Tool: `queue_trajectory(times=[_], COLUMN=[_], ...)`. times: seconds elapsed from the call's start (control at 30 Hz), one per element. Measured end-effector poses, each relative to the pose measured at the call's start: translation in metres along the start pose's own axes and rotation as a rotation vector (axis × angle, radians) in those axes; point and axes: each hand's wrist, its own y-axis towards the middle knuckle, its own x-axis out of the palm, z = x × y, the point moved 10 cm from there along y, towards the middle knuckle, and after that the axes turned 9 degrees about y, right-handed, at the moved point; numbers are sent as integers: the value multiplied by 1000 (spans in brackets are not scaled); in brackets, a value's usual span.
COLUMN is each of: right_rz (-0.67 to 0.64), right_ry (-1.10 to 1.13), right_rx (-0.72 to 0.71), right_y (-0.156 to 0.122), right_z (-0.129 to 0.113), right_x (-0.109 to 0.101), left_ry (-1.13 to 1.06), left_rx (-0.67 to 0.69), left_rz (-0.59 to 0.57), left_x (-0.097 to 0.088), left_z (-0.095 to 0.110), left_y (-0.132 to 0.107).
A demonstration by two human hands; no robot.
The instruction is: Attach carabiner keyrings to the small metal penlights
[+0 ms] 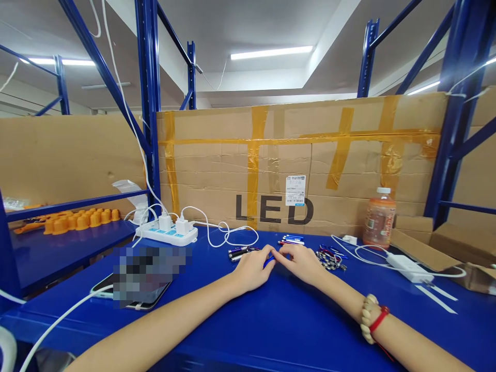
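Observation:
My left hand is closed around a small blue tube-shaped piece, which shows only in part under the fingers. The fingertips of my right hand meet those of the left at this piece. They are pinched, and what lies between them is hidden. Just left of my left hand are several dark and silvery small tubes. Behind the hands lie several slim blue and red tubes. A pile of metal clips and chains sits right of my right hand, with blue pieces beside it.
At left stand a white power strip with cables and a phone-like device, partly blurred. On the right are an orange-tinted bottle, a white adapter and an open carton. A large cardboard sheet closes the back of the blue table.

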Motion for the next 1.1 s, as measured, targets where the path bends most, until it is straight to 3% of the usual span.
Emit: queue_trajectory(times=[0.9,1.1], right_rz=[-9,-69], right_ry=[77,243], right_rx=[6,34], right_y=[2,3], right_z=[4,13], right_x=[0,12], left_ry=[10,12], left_rx=[-11,40], left_rz=[-47,-51], left_x=[5,7], left_z=[-5,-3], left_y=[1,3])
